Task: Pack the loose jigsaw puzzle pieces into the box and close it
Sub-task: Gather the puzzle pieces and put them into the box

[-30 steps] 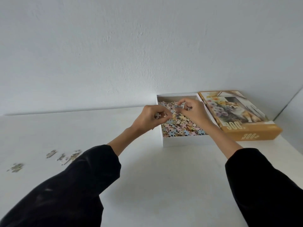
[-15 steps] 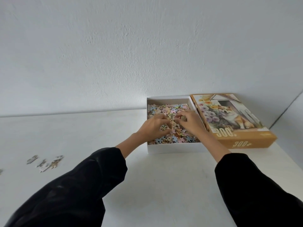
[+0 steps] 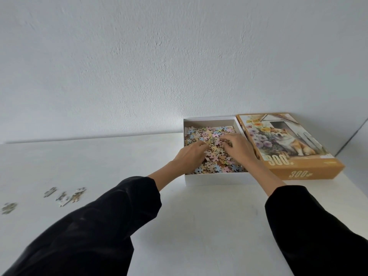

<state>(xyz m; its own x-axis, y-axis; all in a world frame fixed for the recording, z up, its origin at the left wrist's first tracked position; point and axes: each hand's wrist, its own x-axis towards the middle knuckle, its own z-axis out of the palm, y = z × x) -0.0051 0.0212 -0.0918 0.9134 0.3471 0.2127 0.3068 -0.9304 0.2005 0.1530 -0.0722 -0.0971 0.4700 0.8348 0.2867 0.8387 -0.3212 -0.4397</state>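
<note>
Box (image 3: 215, 181) open on the table (image 3: 199, 226), heaped with puzzle pieces (image 3: 211, 132). Left hand (image 3: 190, 156) and right hand (image 3: 240, 148) both rest inside, fingers loose and spread on the heap, pinching nothing I can see. Lid (image 3: 298, 174) just beside, reading "300+". Stray pieces (image 3: 72, 196) well apart, far left.

Open white cardboard box tray (image 3: 217, 181) sits on the flat white table (image 3: 199, 226), back edge at the white plaster wall (image 3: 179, 56). Heap of pastel jigsaw pieces (image 3: 215, 156) lies inside the tray. Orange cardboard lid with a dog picture (image 3: 288, 148) lies just right of the tray, alongside its right wall. Both hands rest on the heap in the tray: left hand (image 3: 189, 156) toward its left wall, right hand (image 3: 239, 148) toward its right wall. Small cluster of loose grey-brown pieces (image 3: 67, 196) lies on the table well left of the tray, nearer the person. One single loose piece (image 3: 9, 207) lies further left.
</note>
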